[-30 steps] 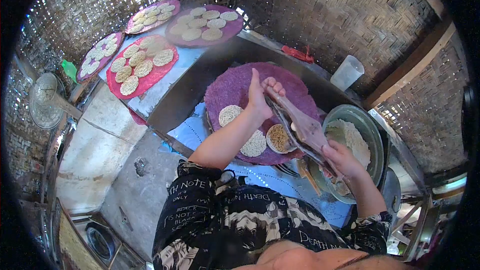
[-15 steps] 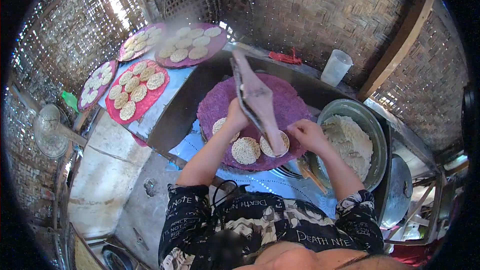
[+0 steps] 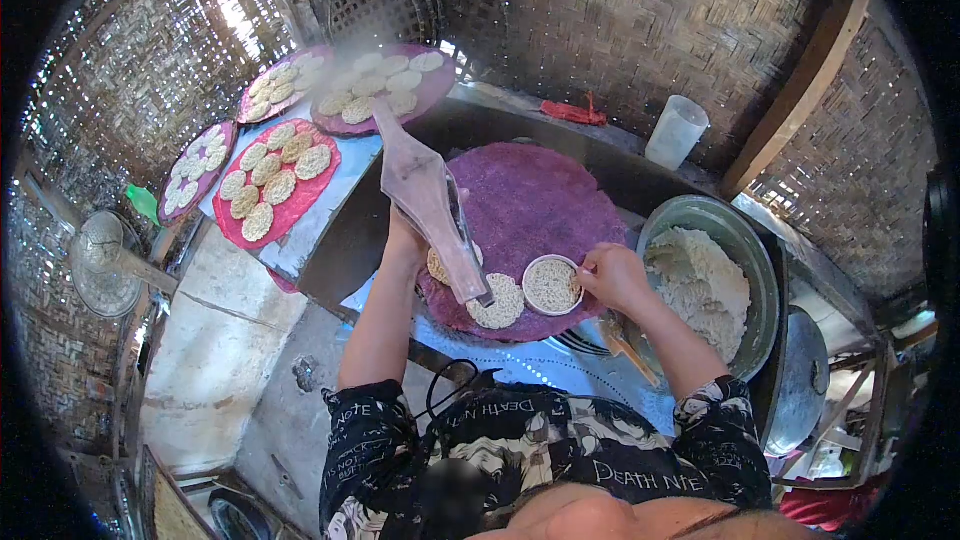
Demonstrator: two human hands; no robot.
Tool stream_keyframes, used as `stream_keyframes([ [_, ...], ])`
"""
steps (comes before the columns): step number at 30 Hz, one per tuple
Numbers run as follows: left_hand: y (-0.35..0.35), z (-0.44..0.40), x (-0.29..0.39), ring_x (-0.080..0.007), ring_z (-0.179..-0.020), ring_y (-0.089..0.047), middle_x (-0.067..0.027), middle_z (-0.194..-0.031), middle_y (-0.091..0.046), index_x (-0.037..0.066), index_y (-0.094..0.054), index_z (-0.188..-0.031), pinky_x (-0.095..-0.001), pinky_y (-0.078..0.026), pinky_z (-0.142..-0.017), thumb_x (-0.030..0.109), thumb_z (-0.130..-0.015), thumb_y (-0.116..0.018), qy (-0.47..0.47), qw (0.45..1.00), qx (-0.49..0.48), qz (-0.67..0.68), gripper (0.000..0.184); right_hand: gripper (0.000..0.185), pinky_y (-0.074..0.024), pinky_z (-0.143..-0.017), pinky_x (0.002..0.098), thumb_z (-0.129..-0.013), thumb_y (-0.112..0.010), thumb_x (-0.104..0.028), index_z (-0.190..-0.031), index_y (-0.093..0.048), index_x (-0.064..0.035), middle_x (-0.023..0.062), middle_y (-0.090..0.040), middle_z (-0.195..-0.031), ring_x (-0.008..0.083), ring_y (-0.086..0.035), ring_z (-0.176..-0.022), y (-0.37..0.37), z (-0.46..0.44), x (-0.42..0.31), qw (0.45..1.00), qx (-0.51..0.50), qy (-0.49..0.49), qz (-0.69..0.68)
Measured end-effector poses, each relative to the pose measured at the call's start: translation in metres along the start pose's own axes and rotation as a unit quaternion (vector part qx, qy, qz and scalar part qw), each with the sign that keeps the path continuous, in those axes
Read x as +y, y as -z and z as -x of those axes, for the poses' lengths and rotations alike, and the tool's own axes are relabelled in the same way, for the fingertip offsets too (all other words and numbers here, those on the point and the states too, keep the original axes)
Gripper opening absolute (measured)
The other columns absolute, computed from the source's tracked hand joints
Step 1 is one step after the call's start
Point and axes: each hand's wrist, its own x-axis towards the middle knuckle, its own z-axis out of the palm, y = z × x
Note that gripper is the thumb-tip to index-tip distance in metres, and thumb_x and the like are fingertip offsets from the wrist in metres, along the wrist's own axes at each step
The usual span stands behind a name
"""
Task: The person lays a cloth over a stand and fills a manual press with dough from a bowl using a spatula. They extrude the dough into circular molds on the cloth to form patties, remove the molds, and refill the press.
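My left hand (image 3: 408,232) is wrapped round a long translucent plastic piece (image 3: 428,195), which leans over the left side of a round purple mat (image 3: 540,195). With my right hand (image 3: 612,275) I pinch the right edge of a white ring (image 3: 553,286) that lies on the mat with a speckled pale layer inside it. Left of the ring, a round speckled cake (image 3: 497,302) is partly under the plastic piece's lower end. Another cake (image 3: 440,267) beside it is mostly hidden by the plastic piece.
A green basin (image 3: 700,285) with pale grainy food stands at the right. Round cakes lie on a red mat (image 3: 275,183) and several purple mats at the back left. A plastic cup (image 3: 677,132) and red bag (image 3: 573,113) rest on the back ledge.
The plastic piece moved left off the ring with my left hand, and its upper end tilted left. My right hand came down slightly onto the ring's edge. The ring's filling now shows pale.
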Motion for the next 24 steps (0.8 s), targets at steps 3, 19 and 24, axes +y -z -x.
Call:
stream_keyframes([
  [3, 0.014, -0.008, -0.005, -0.0232, -0.071, -0.060, -0.0083, -0.083, -0.058, 0.004, -0.054, -0.096, -0.0460, -0.053, -0.073, 0.023, -0.089, -0.045, -0.043, 0.999, -0.009, -0.028, 0.022, 0.022, -0.0479, -0.067, 0.0416, -0.068, -0.058, -0.029, -0.070, -0.065, -0.0086, 0.0103, -0.061, -0.078, 0.0295, -0.059, -0.079, 0.000, -0.001, -0.001, 1.000, -0.008, -0.003, 0.013],
  [19, 0.021, -0.003, 0.003, -0.0234, -0.073, -0.060, -0.0078, -0.082, -0.057, 0.005, -0.053, -0.097, -0.0451, -0.053, -0.073, 0.025, -0.089, -0.044, -0.012, 1.000, 0.001, -0.001, 0.023, 0.023, -0.0475, -0.069, 0.0418, -0.066, -0.059, -0.028, -0.074, -0.066, -0.0082, 0.0141, -0.062, -0.081, 0.0312, -0.060, -0.078, 0.031, -0.025, -0.013, 0.993, -0.102, -0.062, 0.007],
  [24, 0.016, -0.002, 0.006, -0.0234, -0.072, -0.060, -0.0074, -0.083, -0.058, 0.006, -0.053, -0.097, -0.0448, -0.053, -0.073, 0.025, -0.089, -0.045, -0.010, 1.000, 0.002, -0.017, 0.022, 0.023, -0.0480, -0.069, 0.0418, -0.065, -0.060, -0.028, -0.074, -0.066, -0.0078, 0.0146, -0.062, -0.078, 0.0320, -0.060, -0.076, 0.015, -0.053, -0.020, 0.999, -0.006, -0.042, -0.007],
])
